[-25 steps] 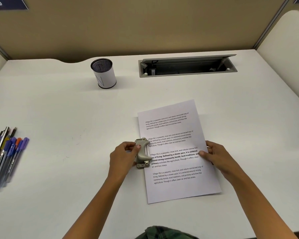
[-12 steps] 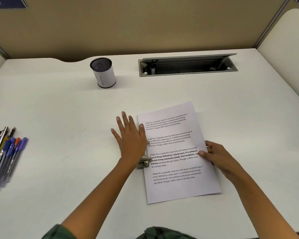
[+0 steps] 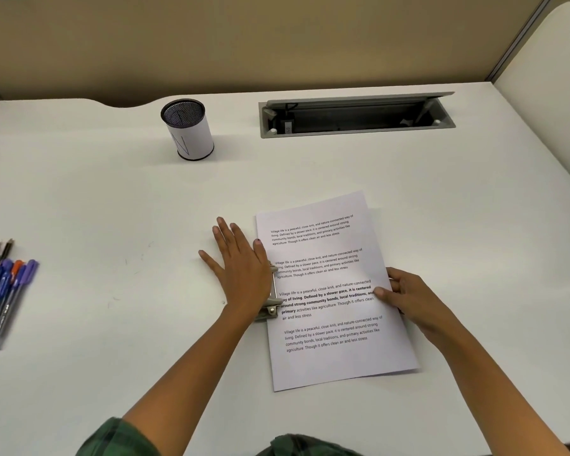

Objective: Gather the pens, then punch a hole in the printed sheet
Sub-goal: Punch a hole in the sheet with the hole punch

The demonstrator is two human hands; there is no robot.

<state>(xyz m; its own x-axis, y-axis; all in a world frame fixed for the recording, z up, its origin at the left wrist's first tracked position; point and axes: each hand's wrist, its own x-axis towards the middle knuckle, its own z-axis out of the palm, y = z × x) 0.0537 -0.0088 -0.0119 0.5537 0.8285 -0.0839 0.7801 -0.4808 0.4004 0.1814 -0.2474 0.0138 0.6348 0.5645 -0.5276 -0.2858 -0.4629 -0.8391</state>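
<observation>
Sheet (image 3: pixel 336 360) x1, punch (image 3: pixel 272 308) x1, cup (image 3: pixel 191 134) x1; pens (image 3: pixel 5 291) blurred.

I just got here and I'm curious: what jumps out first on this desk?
In the middle, the left hand presses flat on a punch at the left edge of the sheet, while the right hand holds its right edge. The pens lie loose at the far left, and a cup stands at the back.

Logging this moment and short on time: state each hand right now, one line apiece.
Left hand: open, fingers straight, pressing flat on the hole punch.
Right hand: holds the printed sheet at its right edge, thumb on top.
</observation>
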